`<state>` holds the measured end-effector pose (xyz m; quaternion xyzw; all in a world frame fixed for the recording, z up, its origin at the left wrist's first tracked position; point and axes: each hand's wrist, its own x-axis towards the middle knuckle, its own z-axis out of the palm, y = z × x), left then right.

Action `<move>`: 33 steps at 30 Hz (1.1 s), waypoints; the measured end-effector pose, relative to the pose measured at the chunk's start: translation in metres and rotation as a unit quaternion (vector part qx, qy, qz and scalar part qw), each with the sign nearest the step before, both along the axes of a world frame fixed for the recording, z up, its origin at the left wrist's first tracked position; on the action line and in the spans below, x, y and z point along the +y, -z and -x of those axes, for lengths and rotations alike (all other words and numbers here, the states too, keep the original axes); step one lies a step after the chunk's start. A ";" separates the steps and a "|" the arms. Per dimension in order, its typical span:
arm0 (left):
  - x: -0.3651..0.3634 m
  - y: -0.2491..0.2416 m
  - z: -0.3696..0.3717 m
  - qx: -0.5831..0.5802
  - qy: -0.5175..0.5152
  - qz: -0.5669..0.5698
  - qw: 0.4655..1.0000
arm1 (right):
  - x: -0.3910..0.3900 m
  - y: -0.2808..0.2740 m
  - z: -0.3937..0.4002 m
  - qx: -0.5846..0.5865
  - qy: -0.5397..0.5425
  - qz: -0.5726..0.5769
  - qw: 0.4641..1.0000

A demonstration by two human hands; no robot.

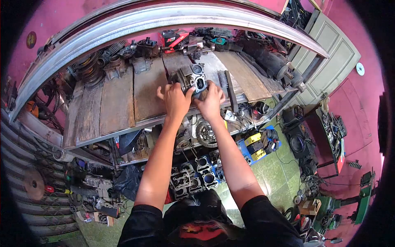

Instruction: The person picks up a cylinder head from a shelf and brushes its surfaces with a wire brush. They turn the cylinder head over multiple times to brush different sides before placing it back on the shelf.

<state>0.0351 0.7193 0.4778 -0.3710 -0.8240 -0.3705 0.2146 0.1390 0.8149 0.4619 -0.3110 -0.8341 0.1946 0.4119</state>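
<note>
A grey metal engine cylinder head (188,75) with fins and round openings stands tilted near the front edge of the wooden workbench (148,96). My left hand (176,101) grips its left lower side, the thumb on its near face and one finger stretched out to the left. From the right, my right hand (210,102) closes on the lower right side of the same part; its fingertips are partly hidden. Just right of that hand lies a wire brush (229,88) with a dark handle, apart from the fingers.
Greasy engine parts (115,68) and a red-and-black box (173,40) line the bench's back. A metal beam (185,19) arches above. Cylinder blocks (209,179) stand on the floor near my legs, with yellow pieces (253,139) on a blue sheet to the right.
</note>
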 end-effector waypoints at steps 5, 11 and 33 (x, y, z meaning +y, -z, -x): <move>-0.002 0.011 -0.009 -0.010 -0.017 -0.010 1.000 | 0.016 0.005 0.004 -0.011 -0.018 0.030 0.999; -0.002 0.029 -0.020 -0.025 -0.034 -0.018 0.999 | 0.026 0.005 0.003 -0.048 -0.070 0.017 0.996; -0.014 -0.016 -0.032 0.026 0.022 -0.038 0.999 | 0.018 0.005 -0.015 0.048 -0.059 0.069 0.995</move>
